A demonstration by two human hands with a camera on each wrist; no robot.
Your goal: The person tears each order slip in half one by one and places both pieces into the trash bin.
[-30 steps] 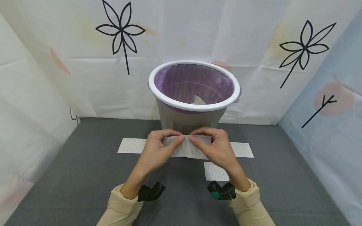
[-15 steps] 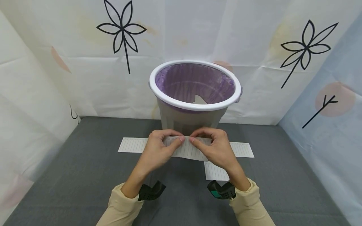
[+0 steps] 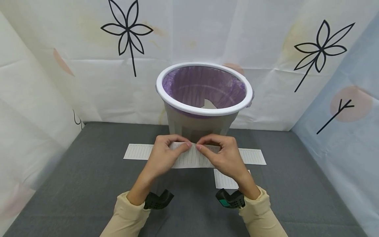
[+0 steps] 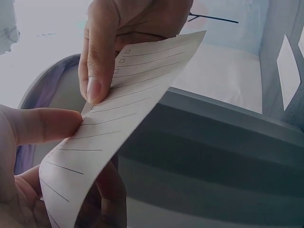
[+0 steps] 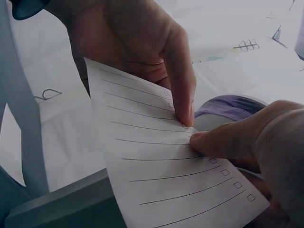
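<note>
A lined paper strip (image 3: 192,159) with small printed checkboxes along its upper edge is held up in front of the bin (image 3: 196,126). My left hand (image 3: 161,154) pinches that edge near the middle between thumb and finger. Close beside it, my right hand (image 3: 226,154) pinches the same edge, the two thumb tips (image 5: 200,141) almost meeting. The left wrist view shows the strip (image 4: 107,123) in one piece between the hands, bowed at its near end. Further lined paper lies on the table to the left (image 3: 138,151) and right (image 3: 252,156), partly hidden by the hands.
The bin stands against the printed backdrop (image 3: 195,33), its white rim (image 3: 204,112) over a purple liner (image 3: 189,87) with a pale patch low inside. A short lined paper piece (image 3: 224,180) lies on the dark grey tablecloth (image 3: 97,184) near my right wrist.
My right hand has shifted slightly left, and the pinching fingertips sit a little closer together. The strip's lower edge, tilted earlier, now looks more level. The bin and table papers stay put.
</note>
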